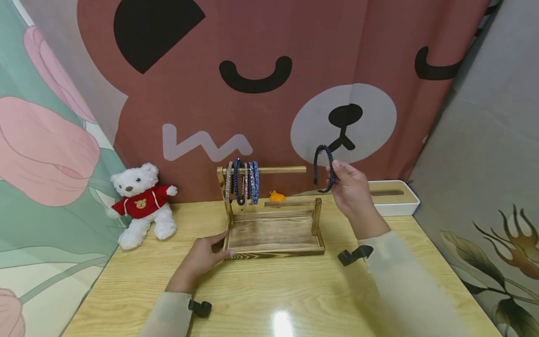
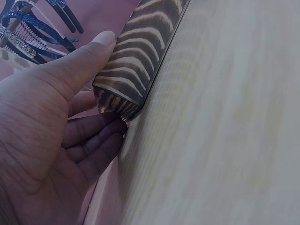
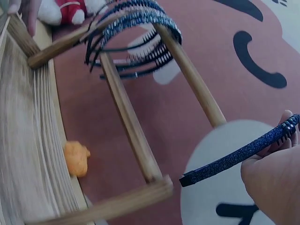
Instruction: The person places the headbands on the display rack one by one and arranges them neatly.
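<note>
A wooden headband stand [image 1: 273,254] with a tray base and two bars is on the table. My left hand [image 1: 203,256] grips its front left corner; in the left wrist view the thumb lies along the dark-grained edge [image 2: 140,56], with the fingers around the corner. My right hand [image 1: 351,189] pinches a dark blue beaded headband [image 1: 316,164] in the air, right of the upper bar's [image 1: 284,170] free end. Several glittery headbands [image 1: 254,182], blue, silver and pinkish, hang at the left part of that bar. The lower bar [image 1: 288,203] carries no headband.
A white teddy bear in a red sweater [image 1: 143,203] sits at the left. Behind the stand lies a small orange thing [image 1: 276,196]. At the back right is a white box [image 1: 400,209] with a slotted wooden lid. A bear-print curtain [image 1: 269,121] hangs behind the table.
</note>
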### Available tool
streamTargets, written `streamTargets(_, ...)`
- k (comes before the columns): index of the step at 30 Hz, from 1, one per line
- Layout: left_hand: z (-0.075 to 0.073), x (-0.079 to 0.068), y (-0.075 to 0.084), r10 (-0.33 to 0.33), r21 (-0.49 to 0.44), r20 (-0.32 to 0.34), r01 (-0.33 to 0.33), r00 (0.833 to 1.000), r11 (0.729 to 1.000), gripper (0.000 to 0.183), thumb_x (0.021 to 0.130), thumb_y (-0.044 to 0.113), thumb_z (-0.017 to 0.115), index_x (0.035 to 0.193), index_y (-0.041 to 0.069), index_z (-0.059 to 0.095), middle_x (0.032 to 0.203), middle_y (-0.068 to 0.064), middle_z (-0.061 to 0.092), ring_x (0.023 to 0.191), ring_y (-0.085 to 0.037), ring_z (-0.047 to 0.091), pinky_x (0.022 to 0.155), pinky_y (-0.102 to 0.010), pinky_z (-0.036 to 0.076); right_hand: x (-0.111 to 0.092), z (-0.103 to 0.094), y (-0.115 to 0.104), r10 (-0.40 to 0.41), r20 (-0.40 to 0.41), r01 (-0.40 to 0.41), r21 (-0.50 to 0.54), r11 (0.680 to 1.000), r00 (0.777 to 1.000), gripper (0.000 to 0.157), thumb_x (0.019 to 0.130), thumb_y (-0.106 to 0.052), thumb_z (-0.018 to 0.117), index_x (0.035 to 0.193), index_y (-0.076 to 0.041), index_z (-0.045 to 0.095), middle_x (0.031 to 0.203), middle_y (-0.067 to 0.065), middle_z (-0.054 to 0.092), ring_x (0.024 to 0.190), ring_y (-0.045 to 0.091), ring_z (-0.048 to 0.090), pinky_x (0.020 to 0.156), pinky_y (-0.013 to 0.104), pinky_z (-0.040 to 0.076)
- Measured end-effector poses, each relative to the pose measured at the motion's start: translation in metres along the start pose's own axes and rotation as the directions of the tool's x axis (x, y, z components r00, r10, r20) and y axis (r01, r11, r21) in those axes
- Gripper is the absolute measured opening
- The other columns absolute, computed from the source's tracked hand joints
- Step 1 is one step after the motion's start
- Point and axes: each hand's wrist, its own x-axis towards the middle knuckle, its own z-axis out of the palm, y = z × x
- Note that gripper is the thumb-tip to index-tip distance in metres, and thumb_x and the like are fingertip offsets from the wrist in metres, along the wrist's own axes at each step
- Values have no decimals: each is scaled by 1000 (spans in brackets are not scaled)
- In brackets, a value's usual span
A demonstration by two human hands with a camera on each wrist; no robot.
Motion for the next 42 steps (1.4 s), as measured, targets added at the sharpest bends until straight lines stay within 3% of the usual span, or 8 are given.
streamTargets(10,-1,-1,0,-4,10,-1,4,1000,1000,70,97,42,85,158,19,60,151,-19,65,146,-40,58,120,-59,49,-7,54,39,22,27,-22,-9,1000,999,30,113,-11,60,88,-17,77,87,-3,73,84,11,62,76,22,53)
streamTargets(16,0,0,-1,1,4,-4,-1,1000,1000,71,97,43,84,158,18,60,151,-18,65,146,-38,58,121,-57,48,-8,85,61,58,16,-57,-67,996,998,21,112,-16,63,99,-11,79,103,0,69,103,21,60,84,28,51)
streamTargets(20,1,1,-1,5,5,0,-5,1000,1000,72,97,45,84,159,18,59,152,-18,64,146,-38,58,121,-57,48,-8,102,74,75,1,-74,-65,995,997,18,111,-16,65,103,-6,78,110,3,69,105,24,61,82,28,51)
streamTargets(28,0,2,2,-1,-2,12,1,1000,1000,71,97,44,84,159,19,59,154,-18,63,147,-40,57,121,-57,48,-11,118,92,106,-20,-106,-24,994,994,17,109,-14,69,99,-3,77,100,4,73,95,17,67,79,26,50)
streamTargets(35,0,2,3,-6,-2,11,6,1000,1000,71,97,42,85,159,19,59,153,-19,64,147,-39,57,121,-57,48,-13,120,101,109,-31,-110,-17,994,994,14,108,-12,70,104,-4,80,99,4,75,101,18,68,89,28,54)
streamTargets(42,0,0,2,-11,-2,6,11,1000,1000,71,97,42,85,159,18,59,154,-19,63,147,-39,57,122,-57,48,-14,125,107,122,-30,-123,-51,991,992,17,109,-13,69,114,1,78,97,1,75,97,14,69,86,28,55)
